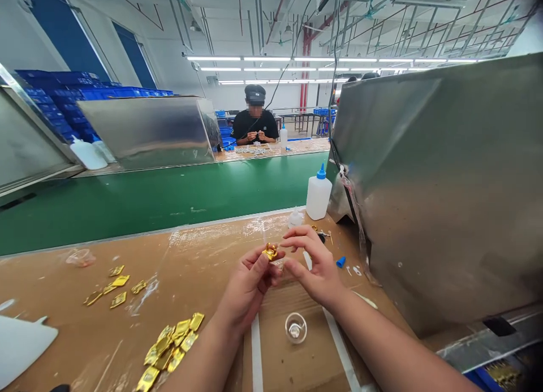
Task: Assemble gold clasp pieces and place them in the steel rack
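A small shiny gold-coloured piece (270, 251) is pinched between the thumb and fingers of my left hand (253, 279), above the cardboard-covered bench. Just to its right is my right hand (314, 266), fingers apart and curved toward the piece; I see nothing held in it. Below the hands stands a small clear plastic cup (296, 328) with a little clear stuff at its bottom. A pile of flat gold-coloured pieces (169, 347) lies left of my left forearm. Several more gold pieces (119, 284) are scattered farther left.
A white squeeze bottle (318, 195) with a blue tip stands behind my right hand, near a blue cap (340, 262). A large metal panel (445, 199) bounds the right side. Beyond the bench runs a green belt (169, 194); a person (254, 123) works across it.
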`<state>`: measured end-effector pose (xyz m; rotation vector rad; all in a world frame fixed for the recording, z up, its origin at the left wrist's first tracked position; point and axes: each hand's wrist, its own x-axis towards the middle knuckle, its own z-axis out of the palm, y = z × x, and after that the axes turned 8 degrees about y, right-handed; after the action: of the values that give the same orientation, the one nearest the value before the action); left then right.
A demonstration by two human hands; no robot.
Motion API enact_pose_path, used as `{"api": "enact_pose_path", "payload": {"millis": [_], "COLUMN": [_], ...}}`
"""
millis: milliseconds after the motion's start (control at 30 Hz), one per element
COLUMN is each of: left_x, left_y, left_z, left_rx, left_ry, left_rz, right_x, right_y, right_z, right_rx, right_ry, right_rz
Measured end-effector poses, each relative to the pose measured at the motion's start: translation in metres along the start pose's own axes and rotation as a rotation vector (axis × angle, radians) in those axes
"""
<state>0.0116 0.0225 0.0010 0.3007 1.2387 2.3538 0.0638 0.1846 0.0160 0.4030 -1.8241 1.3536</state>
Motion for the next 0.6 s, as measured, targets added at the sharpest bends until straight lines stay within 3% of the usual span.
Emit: {"api": "enact_pose_path", "payload": {"millis": [233, 600], "left_x": [-0.009, -0.012], "left_y": [0.004, 0.003], "left_z": [0.007, 0.006], "left_rx": [-0.060, -0.096], "left_ry": [-0.119, -0.224], "left_rz": [-0.137, -0.245], "right_x": [0.002, -0.003], "right_y": [-0.001, 0.011], "right_z": [0.001, 0.003], "right_rx": [0.069, 0.154], "right_ry": [-0.063, -0.094], "right_rz": [0.035, 0.023]}}
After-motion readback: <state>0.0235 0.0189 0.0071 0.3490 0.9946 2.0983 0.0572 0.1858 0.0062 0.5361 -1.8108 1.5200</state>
